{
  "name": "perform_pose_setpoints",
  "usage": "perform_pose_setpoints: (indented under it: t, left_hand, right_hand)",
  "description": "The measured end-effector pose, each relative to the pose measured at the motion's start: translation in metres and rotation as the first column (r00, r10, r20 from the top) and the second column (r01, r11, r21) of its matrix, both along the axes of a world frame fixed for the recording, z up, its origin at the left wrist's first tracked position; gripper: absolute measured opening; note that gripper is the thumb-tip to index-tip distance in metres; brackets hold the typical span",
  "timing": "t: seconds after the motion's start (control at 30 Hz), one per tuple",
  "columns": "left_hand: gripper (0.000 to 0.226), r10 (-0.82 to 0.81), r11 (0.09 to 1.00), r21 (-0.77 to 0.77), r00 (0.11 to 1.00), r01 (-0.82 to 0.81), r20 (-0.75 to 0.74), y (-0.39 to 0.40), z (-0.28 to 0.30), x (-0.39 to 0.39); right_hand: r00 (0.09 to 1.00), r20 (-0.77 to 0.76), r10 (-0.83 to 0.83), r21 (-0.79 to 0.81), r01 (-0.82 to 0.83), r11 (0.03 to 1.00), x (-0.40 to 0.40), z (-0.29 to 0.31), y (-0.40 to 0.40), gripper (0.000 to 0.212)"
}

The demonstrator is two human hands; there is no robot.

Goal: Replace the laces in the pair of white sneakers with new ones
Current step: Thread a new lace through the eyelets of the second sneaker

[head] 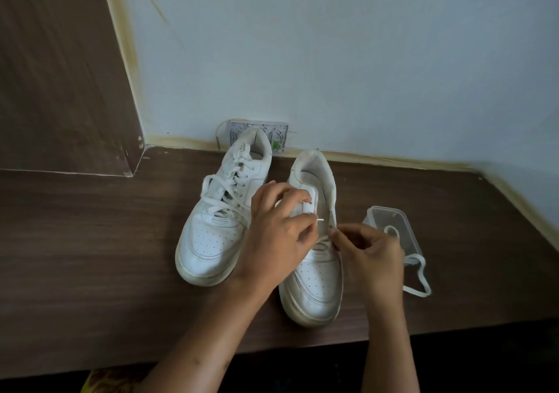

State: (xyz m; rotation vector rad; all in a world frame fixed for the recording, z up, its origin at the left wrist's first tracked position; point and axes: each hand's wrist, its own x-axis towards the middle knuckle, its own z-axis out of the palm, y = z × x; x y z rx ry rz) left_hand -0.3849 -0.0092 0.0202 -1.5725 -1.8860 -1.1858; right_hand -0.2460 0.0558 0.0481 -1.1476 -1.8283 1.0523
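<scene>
White low-top sneaker (314, 277) on brown wood-grain counter (90, 256), partly laced, left hand (272, 241) fingers pinching white lace tip (320, 220), right hand (370, 249) fingers pinching lace at eyelets, fully laced white sneaker (217, 226) just beside, clear plastic container (393, 229) near, loose white lace (419, 277).

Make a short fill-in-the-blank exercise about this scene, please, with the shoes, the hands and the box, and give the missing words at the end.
1. The left sneaker is fully ____, while the right sneaker has lace only in its lowest eyelets.
2. The left hand pinches the ____ of the lace over the right sneaker.
3. The right hand pinches the lace at the sneaker's ____ row of eyelets.
4. A loose lace hangs out of the clear plastic ____.

Missing words: laced; tip; right; container
</scene>
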Motion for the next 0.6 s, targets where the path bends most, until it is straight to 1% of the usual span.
perform_pose_setpoints:
  t: [0.1,0.23,0.3,0.4,0.5,0.6]
  left_hand:
    - [0.007,-0.014,0.999,-0.043,0.999,0.012,-0.037,0.001,0.002,0.003]
    - [0.009,-0.001,0.987,-0.158,1.0,0.0,-0.001,0.003,0.004,0.009]
    - [0.009,0.007,0.982,-0.191,1.0,-0.006,0.006,0.004,0.005,0.011]
    - [0.01,0.01,0.982,-0.191,1.0,-0.009,0.001,0.004,0.006,0.011]
    - [0.013,0.0,0.987,-0.16,1.0,-0.003,-0.023,0.004,0.006,0.011]
    - [0.013,-0.011,0.992,-0.128,0.999,0.006,-0.038,0.005,0.004,0.013]
  right_hand:
    - [0.998,-0.054,0.016,-0.078,-0.02,0.997,0.003,0.0,0.002,0.008]
    - [0.997,-0.061,0.036,-0.089,-0.042,0.995,0.004,-0.001,0.003,0.005]
    - [0.997,-0.063,0.042,-0.085,-0.047,0.995,0.005,-0.002,0.004,0.004]
    - [0.997,-0.067,0.049,-0.072,-0.053,0.996,0.005,-0.003,0.003,0.003]
    - [0.994,-0.082,0.067,-0.068,-0.073,0.995,0.005,-0.002,0.002,0.005]
    - [0.991,-0.103,0.091,-0.101,-0.101,0.99,0.008,0.002,0.003,0.013]
